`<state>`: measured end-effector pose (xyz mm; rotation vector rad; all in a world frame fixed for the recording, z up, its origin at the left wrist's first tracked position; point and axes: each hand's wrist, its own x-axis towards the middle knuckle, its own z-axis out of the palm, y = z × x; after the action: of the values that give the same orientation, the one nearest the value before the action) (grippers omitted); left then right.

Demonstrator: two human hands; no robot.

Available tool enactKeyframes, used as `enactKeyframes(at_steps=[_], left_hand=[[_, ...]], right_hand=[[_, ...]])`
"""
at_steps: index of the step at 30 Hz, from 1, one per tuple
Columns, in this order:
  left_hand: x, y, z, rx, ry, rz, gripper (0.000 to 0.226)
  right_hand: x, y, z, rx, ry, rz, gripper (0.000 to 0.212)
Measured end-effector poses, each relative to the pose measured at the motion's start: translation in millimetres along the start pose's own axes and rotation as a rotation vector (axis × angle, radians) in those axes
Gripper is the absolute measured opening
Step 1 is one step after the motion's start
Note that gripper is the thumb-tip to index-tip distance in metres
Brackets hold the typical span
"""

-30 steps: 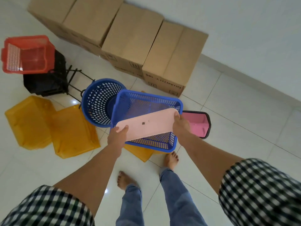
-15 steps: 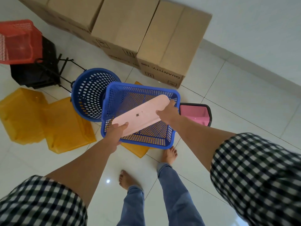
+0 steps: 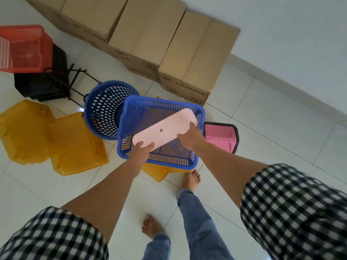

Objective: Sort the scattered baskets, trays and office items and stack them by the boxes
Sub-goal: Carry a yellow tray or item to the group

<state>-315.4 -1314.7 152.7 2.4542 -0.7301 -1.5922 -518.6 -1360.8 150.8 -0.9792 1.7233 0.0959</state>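
Pink tray (image 3: 165,130): held at both short ends, underside toward the camera, lying slantwise. The left grip (image 3: 143,148) has its fingers curled round the near end; the right grip (image 3: 191,136) clasps the far end, thumb on the tray's face. Neither holds anything else.

Directly beneath both grips lies a blue rectangular basket (image 3: 169,153), and the tray sits across its opening. Whether tray and basket touch cannot be told.

A yellow tray (image 3: 159,172) shows under the basket's near edge. Just right of the right grip stands a pink bin (image 3: 219,136) with a dark rim. Left of the left grip a round blue basket (image 3: 105,109) lies against the rectangular one, with two more yellow bins (image 3: 75,145) further left on the floor (image 3: 262,119). Beyond both grips, cardboard boxes (image 3: 195,53) line the wall. Far left, a red basket (image 3: 22,49) rests on a black rack (image 3: 41,85).
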Motion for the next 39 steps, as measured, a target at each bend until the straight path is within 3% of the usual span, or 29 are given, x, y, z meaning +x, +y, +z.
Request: enactKeyframes(at_steps=[3,7,12,20,28,39], left_hand=[[-26.9,-1.3,-5.5,0.113,0.004,0.078,0.066],[-69.2,-18.1,-22.7,0.217,0.021,0.203,0.058],[-116.4,-59.7,-56.5,0.397,0.087,0.148,0.073],[-213.2,-164.8,-127.3,0.486,0.297,0.163,0.075],[-319.3,-321.0,-205.1,0.382,0.468,0.013,0.072],[-424.9,-490.9,-274.6,0.06,0.635,-0.279,0.071]], right_hand=[[-28.5,1.7,2.7,-0.048,0.051,-0.065,0.072],[-75.6,4.1,13.2,-0.167,0.074,-0.13,0.08],[-146.2,5.3,43.5,-0.29,0.099,-0.19,0.082],[-261.7,-7.8,131.1,-0.428,0.146,-0.388,0.077],[-374.7,-26.7,255.2,-0.7,0.109,-0.667,0.075],[-502.9,-50.7,419.4,-1.049,-0.096,-0.987,0.077]])
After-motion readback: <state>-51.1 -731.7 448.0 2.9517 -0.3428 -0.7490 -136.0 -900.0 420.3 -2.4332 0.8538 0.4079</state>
